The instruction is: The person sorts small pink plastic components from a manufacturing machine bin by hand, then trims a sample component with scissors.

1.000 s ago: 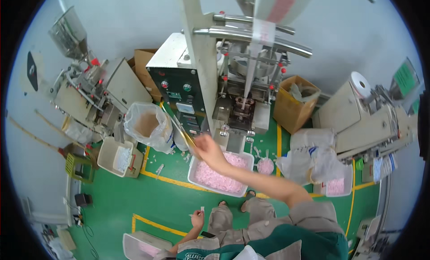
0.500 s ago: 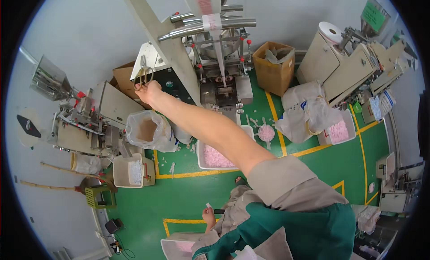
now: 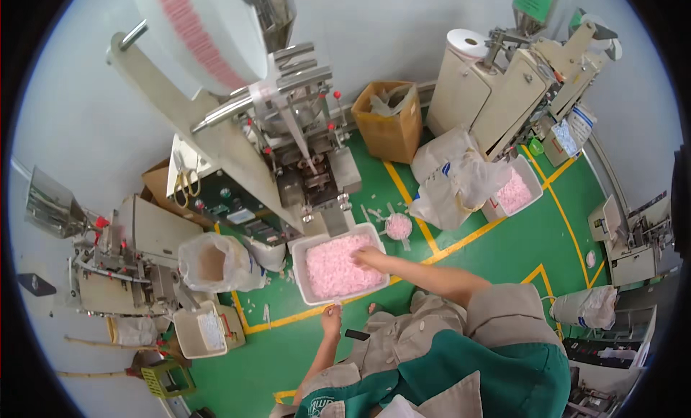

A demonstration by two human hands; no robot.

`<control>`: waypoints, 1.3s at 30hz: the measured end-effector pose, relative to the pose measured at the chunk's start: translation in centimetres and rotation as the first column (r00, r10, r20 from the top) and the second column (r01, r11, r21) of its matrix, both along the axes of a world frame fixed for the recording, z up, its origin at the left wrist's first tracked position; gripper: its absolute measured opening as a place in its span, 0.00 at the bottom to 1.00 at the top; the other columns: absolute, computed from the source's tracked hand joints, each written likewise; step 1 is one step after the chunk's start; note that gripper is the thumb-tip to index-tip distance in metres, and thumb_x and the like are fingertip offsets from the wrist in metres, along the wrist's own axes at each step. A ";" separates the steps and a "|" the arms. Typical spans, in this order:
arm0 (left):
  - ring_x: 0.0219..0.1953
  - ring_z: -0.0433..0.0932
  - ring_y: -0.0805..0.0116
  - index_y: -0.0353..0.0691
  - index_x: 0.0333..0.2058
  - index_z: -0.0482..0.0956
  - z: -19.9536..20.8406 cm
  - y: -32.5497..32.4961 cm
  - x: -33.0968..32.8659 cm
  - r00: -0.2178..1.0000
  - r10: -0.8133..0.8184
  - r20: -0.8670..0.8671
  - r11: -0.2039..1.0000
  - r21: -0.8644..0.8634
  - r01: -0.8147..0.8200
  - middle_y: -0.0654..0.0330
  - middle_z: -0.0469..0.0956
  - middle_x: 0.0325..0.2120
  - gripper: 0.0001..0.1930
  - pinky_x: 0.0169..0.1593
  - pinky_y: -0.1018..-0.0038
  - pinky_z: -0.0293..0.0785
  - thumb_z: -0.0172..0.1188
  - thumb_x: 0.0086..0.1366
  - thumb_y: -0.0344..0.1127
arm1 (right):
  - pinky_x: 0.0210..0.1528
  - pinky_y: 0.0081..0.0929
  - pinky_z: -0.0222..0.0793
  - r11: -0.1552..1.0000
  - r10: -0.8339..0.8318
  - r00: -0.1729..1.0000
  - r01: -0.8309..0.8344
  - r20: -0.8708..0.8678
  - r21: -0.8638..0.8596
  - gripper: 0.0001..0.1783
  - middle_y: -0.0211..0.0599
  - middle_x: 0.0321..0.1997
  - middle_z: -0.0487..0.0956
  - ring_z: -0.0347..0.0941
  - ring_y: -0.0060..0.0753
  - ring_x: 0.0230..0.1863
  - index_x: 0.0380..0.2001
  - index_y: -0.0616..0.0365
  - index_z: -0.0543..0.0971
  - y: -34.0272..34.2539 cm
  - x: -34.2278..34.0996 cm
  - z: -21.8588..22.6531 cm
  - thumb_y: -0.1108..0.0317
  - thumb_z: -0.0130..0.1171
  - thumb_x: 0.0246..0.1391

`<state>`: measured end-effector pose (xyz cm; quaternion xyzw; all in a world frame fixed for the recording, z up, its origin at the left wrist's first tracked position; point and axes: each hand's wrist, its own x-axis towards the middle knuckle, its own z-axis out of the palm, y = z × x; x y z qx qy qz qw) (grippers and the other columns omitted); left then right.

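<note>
A white plastic bin [image 3: 306,287] heaped with small pink packets [image 3: 338,263] stands on the floor in front of a packing machine [image 3: 248,169]. My right hand [image 3: 368,259] reaches over its right side, down at the packets, its fingertips too small and blended with the pile to make out. Just below the bin's near edge, my left hand [image 3: 330,321] is closed on a small pink-and-white packet [image 3: 336,303]. Scissors [image 3: 188,187] with gold-coloured handles lie at the edge of the machine's top, away from both hands.
Left of the bin is a clear bag [image 3: 248,267] in a container. To its right are a round pink-filled scoop or dish [image 3: 398,226], a cardboard box [image 3: 392,130] and a second pink-filled bin [image 3: 533,195]. Yellow lines [image 3: 461,244] cross the green floor.
My right hand has left the scissors on the machine top and come down to the bin of packets. My left hand has risen toward the bin's near edge. The view has shifted.
</note>
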<state>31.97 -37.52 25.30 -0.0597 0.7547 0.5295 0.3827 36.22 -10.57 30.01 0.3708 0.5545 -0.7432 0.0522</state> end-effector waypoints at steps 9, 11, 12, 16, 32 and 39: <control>0.18 0.63 0.81 0.39 0.37 0.75 2.3 10.5 1.0 0.947 -0.267 0.178 0.962 0.113 0.249 0.66 0.72 0.24 0.08 0.17 0.84 0.55 0.59 0.61 0.35 | 0.39 0.46 0.75 0.649 -0.760 0.171 0.184 0.627 0.738 0.09 0.50 0.32 0.81 0.80 0.51 0.38 0.26 0.58 0.82 1.5 47.8 -14.6 0.69 0.53 0.50; 0.18 0.62 0.80 0.39 0.37 0.75 3.1 13.1 3.6 0.913 -0.342 0.223 0.940 0.103 0.327 0.66 0.70 0.23 0.08 0.16 0.84 0.55 0.59 0.61 0.35 | 0.41 0.44 0.76 0.676 -0.731 0.144 0.288 0.668 0.678 0.11 0.50 0.36 0.81 0.79 0.51 0.40 0.30 0.58 0.82 -0.2 52.8 -13.0 0.67 0.53 0.51; 0.18 0.63 0.80 0.39 0.36 0.75 3.6 14.7 5.1 0.896 -0.372 0.243 0.928 0.091 0.361 0.67 0.69 0.22 0.07 0.16 0.84 0.54 0.59 0.61 0.35 | 0.43 0.42 0.76 0.704 -0.701 0.177 0.325 0.691 0.631 0.13 0.51 0.39 0.82 0.79 0.51 0.43 0.34 0.59 0.82 -0.9 55.4 -13.2 0.64 0.53 0.51; 0.21 0.66 0.77 0.38 0.34 0.77 2.9 20.5 10.6 0.742 -0.631 0.227 0.772 0.091 0.629 0.64 0.73 0.28 0.10 0.21 0.81 0.62 0.55 0.63 0.39 | 0.43 0.46 0.75 0.795 -0.604 0.413 0.369 0.682 0.481 0.14 0.51 0.37 0.82 0.79 0.52 0.41 0.31 0.63 0.82 -4.7 55.9 -15.7 0.64 0.52 0.50; 0.19 0.63 0.84 0.40 0.40 0.75 13.8 44.7 36.8 0.217 -0.976 -0.017 0.211 0.164 0.964 0.67 0.76 0.24 0.07 0.20 0.84 0.56 0.56 0.65 0.35 | 0.42 0.27 0.73 0.427 -0.872 0.488 0.798 -0.040 0.425 0.23 0.37 0.40 0.81 0.78 0.27 0.39 0.49 0.61 0.77 8.2 60.0 0.8 0.53 0.53 0.61; 0.30 0.74 0.80 0.35 0.39 0.76 16.4 50.3 45.3 -0.182 -0.867 -0.464 -0.247 0.083 0.966 0.66 0.78 0.27 0.07 0.34 0.79 0.71 0.58 0.66 0.32 | 0.37 0.24 0.73 0.470 -0.816 0.531 0.839 -0.229 0.272 0.24 0.32 0.43 0.77 0.74 0.23 0.38 0.54 0.57 0.74 15.7 59.6 12.0 0.54 0.57 0.60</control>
